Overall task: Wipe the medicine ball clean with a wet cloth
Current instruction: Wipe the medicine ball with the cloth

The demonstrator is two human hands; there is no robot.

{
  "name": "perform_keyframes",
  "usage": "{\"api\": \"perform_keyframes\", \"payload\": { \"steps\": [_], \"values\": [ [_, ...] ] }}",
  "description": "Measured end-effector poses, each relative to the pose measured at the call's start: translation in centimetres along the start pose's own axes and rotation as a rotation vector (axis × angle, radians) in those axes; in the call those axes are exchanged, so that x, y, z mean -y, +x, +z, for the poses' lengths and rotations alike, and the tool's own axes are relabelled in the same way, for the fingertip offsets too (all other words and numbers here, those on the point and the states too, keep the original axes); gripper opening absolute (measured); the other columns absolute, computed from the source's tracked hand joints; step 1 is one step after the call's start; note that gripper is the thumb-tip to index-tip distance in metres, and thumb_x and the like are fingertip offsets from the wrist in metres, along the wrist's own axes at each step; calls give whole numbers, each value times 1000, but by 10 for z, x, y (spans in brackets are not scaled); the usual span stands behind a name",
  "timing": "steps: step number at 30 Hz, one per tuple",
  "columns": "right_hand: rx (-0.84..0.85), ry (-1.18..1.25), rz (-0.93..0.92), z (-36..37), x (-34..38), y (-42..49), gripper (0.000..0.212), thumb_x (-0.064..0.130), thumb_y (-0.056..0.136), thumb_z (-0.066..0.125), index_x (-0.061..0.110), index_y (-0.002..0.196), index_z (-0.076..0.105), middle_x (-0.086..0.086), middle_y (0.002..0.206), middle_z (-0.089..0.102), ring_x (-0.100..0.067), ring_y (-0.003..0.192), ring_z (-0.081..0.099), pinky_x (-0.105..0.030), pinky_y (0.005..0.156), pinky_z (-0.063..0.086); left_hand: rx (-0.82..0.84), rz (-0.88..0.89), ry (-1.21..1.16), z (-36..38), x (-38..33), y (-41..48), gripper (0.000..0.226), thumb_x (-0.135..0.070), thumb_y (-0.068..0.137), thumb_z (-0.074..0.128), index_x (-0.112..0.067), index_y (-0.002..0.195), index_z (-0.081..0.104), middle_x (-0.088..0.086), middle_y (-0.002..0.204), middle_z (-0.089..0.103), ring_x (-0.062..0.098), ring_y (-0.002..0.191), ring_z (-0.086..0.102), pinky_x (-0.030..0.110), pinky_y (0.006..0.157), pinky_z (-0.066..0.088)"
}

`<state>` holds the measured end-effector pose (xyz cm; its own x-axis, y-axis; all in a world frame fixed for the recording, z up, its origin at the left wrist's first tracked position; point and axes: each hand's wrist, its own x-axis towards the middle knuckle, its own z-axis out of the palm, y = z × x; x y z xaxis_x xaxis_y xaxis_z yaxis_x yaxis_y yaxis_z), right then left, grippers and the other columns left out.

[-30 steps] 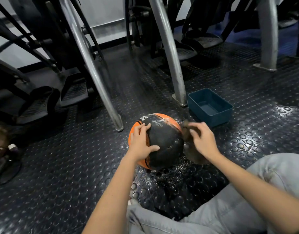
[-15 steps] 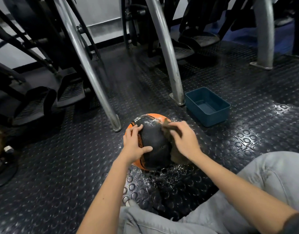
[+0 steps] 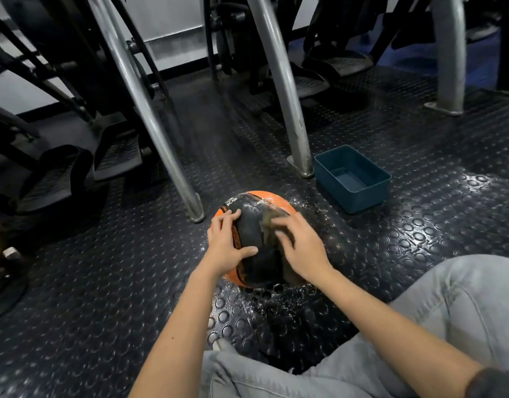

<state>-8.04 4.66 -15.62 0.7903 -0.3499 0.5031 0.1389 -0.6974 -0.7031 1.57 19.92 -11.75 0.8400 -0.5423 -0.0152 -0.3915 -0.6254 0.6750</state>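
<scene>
Your left hand (image 3: 223, 249) is spread flat on the orange-and-black rubber medicine ball (image 3: 250, 226), mid studded black rubber floor (image 3: 420, 254) by a teal plastic tub (image 3: 362, 198); your right hand (image 3: 303, 249) clutches a dark wet cloth (image 3: 267, 226) on top.

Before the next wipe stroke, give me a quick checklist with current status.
1. Ball steadied: left hand rests on its left side, fingers spread. Ok.
2. Cloth on ball: right hand holds it against the top. Ok.
3. Cloth wet enough: cloth blurred. Cannot tell.
4. Tub near: just beyond the ball, to the right. Ok.
5. Floor dry round the ball: water spattered. Not ok.
6. Ball's underside wiped: hidden. Cannot tell.
</scene>
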Motion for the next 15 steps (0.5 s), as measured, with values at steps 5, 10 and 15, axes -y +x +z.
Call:
{"api": "perform_keyframes", "payload": {
  "steps": [5,10,15],
  "values": [
    [-7,-184,312,-4,-60,-44,21,4,89,57,11,108,64,-3,100,57,-28,90,59,-41,73,49,5,6,11,2,-2,-3,88,-25,76,78,-24,146,25,-1,144,17,19,136,12,40,114,13],
    [-95,-95,196,-8,-27,-13,20,8,91,56,10,110,63,-5,102,57,-23,93,56,-38,78,46,-8,-8,-12,2,-1,-2,88,-23,76,78,-25,146,26,-2,144,17,20,136,13,39,114,13],
    [-35,-110,98,-1,-28,-23,21,8,89,57,9,109,65,-6,98,60,-27,89,59,-37,74,47,-3,-14,-33,-1,1,-5,87,-22,76,78,-25,145,26,-3,144,18,19,135,13,39,113,14]
  ]
}}
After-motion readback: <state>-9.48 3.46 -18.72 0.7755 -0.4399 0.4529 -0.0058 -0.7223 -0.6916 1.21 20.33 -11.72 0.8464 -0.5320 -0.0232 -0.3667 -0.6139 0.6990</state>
